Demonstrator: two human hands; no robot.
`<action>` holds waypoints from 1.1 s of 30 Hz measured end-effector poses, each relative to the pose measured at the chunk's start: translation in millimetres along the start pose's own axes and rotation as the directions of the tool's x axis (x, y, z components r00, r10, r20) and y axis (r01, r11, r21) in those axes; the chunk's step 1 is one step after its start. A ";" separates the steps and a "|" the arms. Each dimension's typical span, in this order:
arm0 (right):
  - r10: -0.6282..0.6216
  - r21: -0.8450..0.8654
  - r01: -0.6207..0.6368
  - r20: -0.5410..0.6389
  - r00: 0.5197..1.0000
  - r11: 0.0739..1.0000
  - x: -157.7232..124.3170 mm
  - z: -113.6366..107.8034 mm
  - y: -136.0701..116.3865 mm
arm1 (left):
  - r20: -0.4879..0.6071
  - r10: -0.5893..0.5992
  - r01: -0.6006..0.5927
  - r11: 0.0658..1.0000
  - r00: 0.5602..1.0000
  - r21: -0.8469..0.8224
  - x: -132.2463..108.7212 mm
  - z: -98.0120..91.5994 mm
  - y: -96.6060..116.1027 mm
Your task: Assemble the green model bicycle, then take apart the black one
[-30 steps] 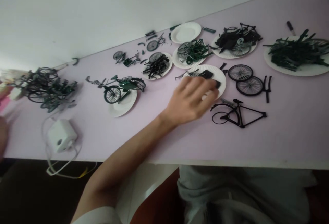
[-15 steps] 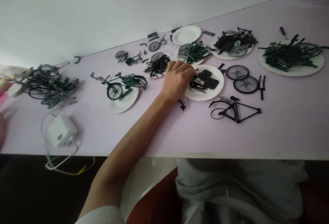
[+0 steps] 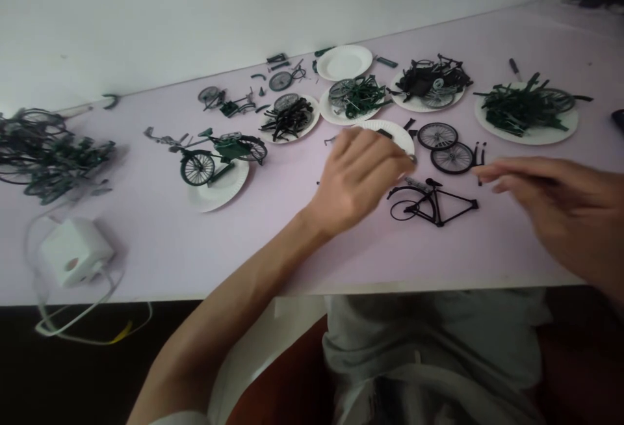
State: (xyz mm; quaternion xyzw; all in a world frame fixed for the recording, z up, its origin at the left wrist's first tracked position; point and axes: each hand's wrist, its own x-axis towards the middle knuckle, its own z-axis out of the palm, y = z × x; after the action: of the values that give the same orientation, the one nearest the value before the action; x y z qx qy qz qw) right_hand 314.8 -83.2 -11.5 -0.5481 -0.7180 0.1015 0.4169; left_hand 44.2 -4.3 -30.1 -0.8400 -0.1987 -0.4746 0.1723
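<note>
My left hand (image 3: 358,178) is over the front of a white paper plate (image 3: 402,136) of dark parts, its fingers closed at a tiny piece that I cannot make out. At the right, my right hand (image 3: 560,207) has thumb and forefinger pinched together; whatever is between them is too small to name. Between the hands lies a black toy bicycle frame (image 3: 455,222) with a rear fender. Two spoked wheels (image 3: 452,158) overlap behind it, beside a small black fork (image 3: 480,158) partly hidden by my right fingertips.
An assembled toy bicycle (image 3: 229,145) rests on a plate at the left. Plates of green parts (image 3: 526,110) and black parts (image 3: 431,80) stand behind. A bicycle pile (image 3: 63,152) and white power adapter (image 3: 75,253) with cables lie far left.
My left hand has lifted off the plate of parts and come nearer. My right hand has entered from the right. The camera view has shifted slightly to the right.
</note>
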 end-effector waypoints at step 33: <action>0.151 0.470 -0.194 0.128 0.980 0.861 -19.1 31.1 3.1 | 0.142 -0.029 0.014 0.994 0.990 0.107 15.3 -66.9 -4.4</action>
State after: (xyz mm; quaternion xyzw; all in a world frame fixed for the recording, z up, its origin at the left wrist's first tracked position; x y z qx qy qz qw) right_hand 295.8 -89.0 -42.3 -0.4847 -0.6356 0.3368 0.4976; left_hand 0.3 -29.9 16.4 -0.8594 -0.2443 -0.4039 0.1966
